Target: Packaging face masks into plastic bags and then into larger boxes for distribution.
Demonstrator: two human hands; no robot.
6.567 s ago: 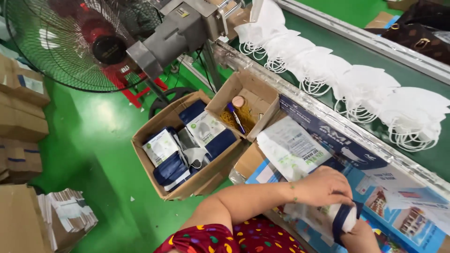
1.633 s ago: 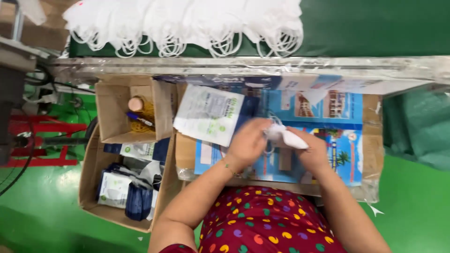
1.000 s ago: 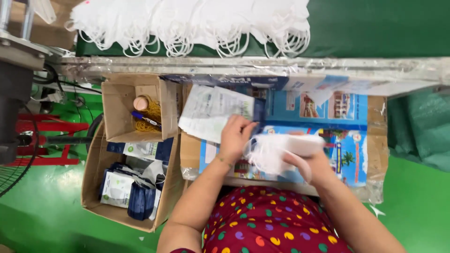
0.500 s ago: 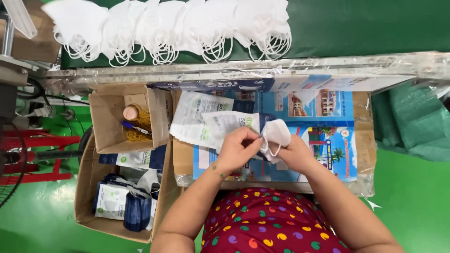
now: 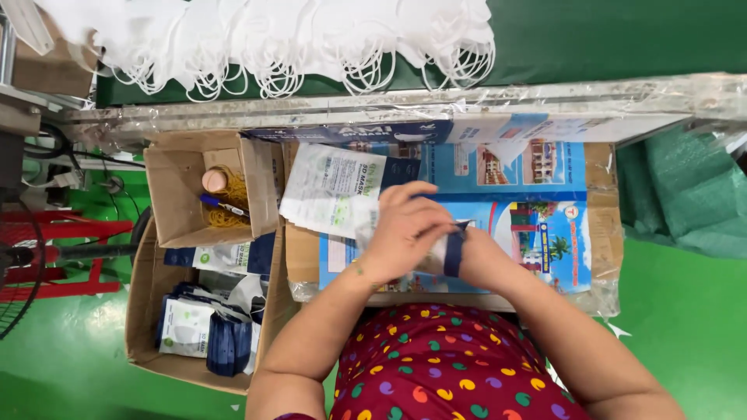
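We see both hands meet over the counter (image 5: 591, 233), just below the middle of the view. The left hand (image 5: 401, 233) lies on top, its fingers (image 5: 416, 204) curled and pressed down on a small packet (image 5: 450, 253) with a dark blue edge. The right hand (image 5: 482, 260) comes in from 5 o'clock and grips the same packet from below; its fingers are hidden under the left hand, so we cannot tell how they sit. The packet sits between the two hands, over the colourful printed sheet that covers the counter.

At 10 o'clock from the hands lies a stack of flat pouches (image 5: 331, 187) (white with green print), touching the left hand's fingertips. At 9 o'clock an open box (image 5: 175, 167) holds rubber bands, a pen and a small round thing. At 8 o'clock a larger box (image 5: 144, 295) holds filled pouches. At 12 o'clock a heap of white masks (image 5: 296, 35) rests on a green belt (image 5: 607, 35).
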